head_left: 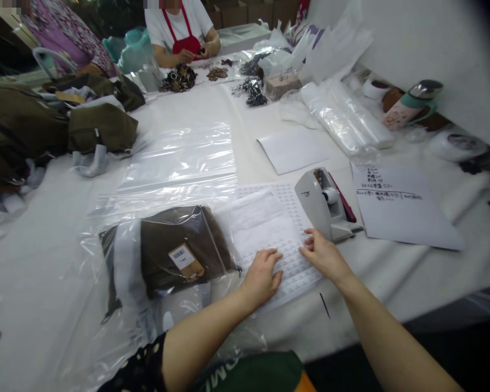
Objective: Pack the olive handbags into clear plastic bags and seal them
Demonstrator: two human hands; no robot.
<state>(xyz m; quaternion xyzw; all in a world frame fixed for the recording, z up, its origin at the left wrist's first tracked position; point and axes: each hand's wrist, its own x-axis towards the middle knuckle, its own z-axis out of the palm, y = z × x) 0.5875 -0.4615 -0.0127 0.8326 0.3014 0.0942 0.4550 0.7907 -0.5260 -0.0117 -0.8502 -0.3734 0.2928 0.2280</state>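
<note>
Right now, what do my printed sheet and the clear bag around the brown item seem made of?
The printed sheet looks like paper, mostly matte: white, flat, with dark print. The clear bag seems thin, glossy plastic: see-through, with bright creases.

One head-worn view, forward and down over the white table (191, 106), close above the wearer's forearms (206, 335).

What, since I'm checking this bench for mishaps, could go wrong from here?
The right hand is close to the white dispenser, so a careless move might knock it.
The left hand and right hand are both at the printed sheet; an uneven pull could crease it.
The left forearm crosses the loose plastic around the brown bag, so a sleeve or arm might drag it.
</note>
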